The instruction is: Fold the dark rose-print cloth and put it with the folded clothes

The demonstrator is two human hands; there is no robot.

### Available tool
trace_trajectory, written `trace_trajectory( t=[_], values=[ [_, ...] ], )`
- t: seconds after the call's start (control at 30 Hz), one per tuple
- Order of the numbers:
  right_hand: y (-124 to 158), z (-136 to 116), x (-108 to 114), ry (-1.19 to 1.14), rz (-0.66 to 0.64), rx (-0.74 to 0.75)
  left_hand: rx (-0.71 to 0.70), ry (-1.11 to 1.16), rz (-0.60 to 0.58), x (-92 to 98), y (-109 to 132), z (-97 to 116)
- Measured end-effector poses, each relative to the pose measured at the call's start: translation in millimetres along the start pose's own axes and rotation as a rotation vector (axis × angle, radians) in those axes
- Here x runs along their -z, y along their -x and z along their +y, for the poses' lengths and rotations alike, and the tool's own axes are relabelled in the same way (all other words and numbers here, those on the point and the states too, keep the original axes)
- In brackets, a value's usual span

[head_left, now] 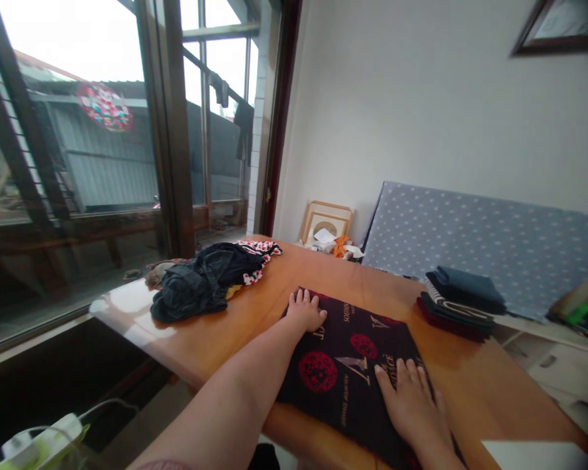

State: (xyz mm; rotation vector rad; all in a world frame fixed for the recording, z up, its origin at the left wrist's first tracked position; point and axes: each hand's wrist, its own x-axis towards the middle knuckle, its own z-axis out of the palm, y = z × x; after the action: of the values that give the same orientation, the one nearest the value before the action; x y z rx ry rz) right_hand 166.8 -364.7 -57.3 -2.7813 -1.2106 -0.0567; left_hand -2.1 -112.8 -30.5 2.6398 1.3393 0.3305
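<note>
A dark cloth [353, 372] with red round prints and pale lettering lies folded flat on the orange wooden table [255, 313]. My left hand [306, 309] rests palm down on its far left corner, fingers stretched out. My right hand [411, 401] lies flat on the cloth's near right part, fingers spread. Neither hand grips anything.
A heap of unfolded dark and red-and-white clothes [206, 281] sits at the table's far left. A stack of folded garments [463, 300] stands at the right edge. Behind it is a dotted grey mattress [494, 241]. A white sheet [534, 454] lies at the near right corner.
</note>
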Motion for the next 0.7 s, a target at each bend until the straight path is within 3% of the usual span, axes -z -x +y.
trace_trajectory(
  t=[0.7],
  values=[
    [10.6, -12.9, 20.7, -0.052, -0.031, -0.009, -0.008, -0.071, 0.001, -1.5, -3.6, -3.7]
  ],
)
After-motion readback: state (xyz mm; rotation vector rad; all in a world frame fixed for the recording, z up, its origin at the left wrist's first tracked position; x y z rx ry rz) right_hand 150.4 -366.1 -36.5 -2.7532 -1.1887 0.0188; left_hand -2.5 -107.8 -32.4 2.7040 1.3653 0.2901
